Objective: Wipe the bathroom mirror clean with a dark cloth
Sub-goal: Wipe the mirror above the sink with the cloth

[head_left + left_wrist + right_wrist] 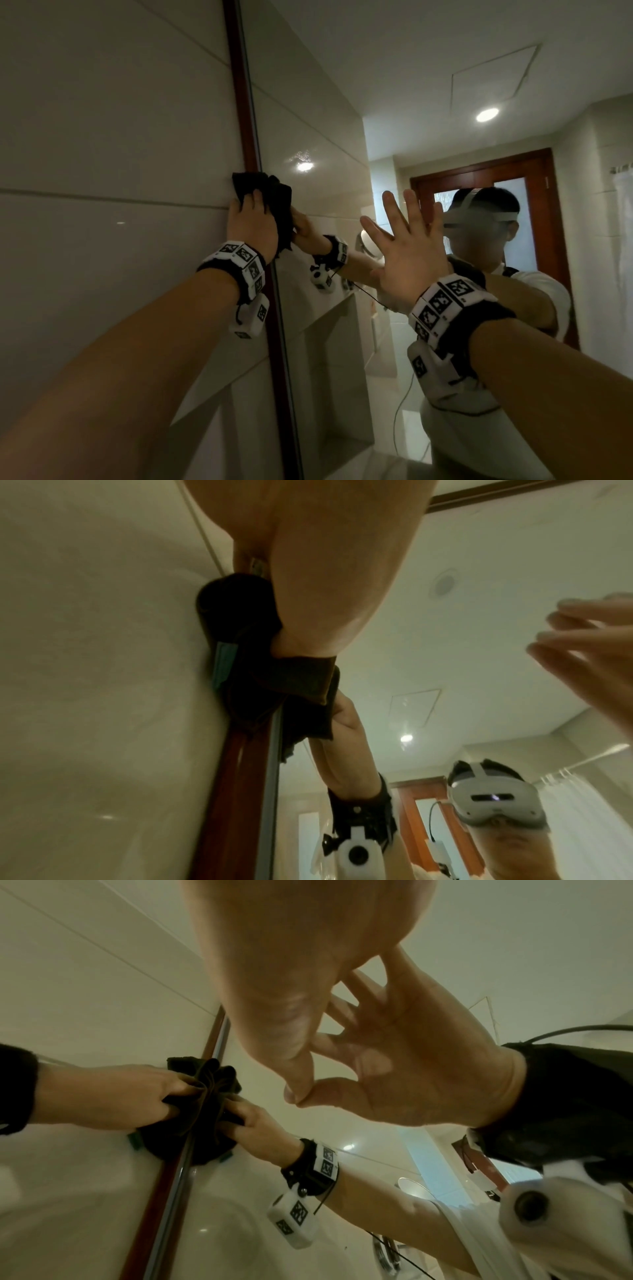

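Note:
The dark cloth is bunched in my left hand, which grips it and presses it against the mirror's left edge, over the red-brown wooden frame. The right wrist view shows that cloth gathered under my left hand's fingers, doubled by its reflection. My right hand is open with fingers spread, flat towards the mirror glass; its thumb meets its reflection on the glass. In the left wrist view the cloth wraps over the frame below my palm.
A glossy tiled wall runs left of the frame. The mirror reflects a person with a headset, a wooden door, a ceiling light and a recessed wall niche. Wrist bands with markers sit on both arms.

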`<state>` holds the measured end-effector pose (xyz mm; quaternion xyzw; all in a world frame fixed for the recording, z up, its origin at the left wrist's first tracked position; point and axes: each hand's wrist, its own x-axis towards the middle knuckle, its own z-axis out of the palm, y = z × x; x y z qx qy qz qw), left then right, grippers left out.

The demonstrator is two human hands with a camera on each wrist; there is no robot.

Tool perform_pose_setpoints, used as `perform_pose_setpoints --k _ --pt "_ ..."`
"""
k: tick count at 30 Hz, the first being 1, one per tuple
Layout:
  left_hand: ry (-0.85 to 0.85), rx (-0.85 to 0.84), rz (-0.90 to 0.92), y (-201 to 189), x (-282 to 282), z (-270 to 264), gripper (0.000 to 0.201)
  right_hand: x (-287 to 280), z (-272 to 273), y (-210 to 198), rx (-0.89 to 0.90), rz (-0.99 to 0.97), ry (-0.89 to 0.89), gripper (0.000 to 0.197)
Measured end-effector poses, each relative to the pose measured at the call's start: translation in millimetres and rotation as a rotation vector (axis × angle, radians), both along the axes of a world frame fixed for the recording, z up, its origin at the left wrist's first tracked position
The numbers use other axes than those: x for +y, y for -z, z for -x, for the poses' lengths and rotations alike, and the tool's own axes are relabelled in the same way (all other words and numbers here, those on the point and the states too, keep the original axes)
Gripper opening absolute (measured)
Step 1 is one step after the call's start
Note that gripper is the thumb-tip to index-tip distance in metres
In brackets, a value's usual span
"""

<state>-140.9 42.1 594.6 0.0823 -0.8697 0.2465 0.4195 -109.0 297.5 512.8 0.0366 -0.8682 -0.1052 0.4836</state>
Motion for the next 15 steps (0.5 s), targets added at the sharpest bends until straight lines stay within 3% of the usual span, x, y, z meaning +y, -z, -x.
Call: perform_pose_setpoints --k 9,15 --pt "-0.042 -0.107 0.028 63.5 1.3 -5.9 0.073 -10.1 -4.0 3.5 -0.038 0.058 0.009 0.092" --pt "-0.032 -0.182 0.031 108.6 1.8 -10.9 0.067 -12.7 -3.1 22.9 -0.091 0.043 0.004 0.096"
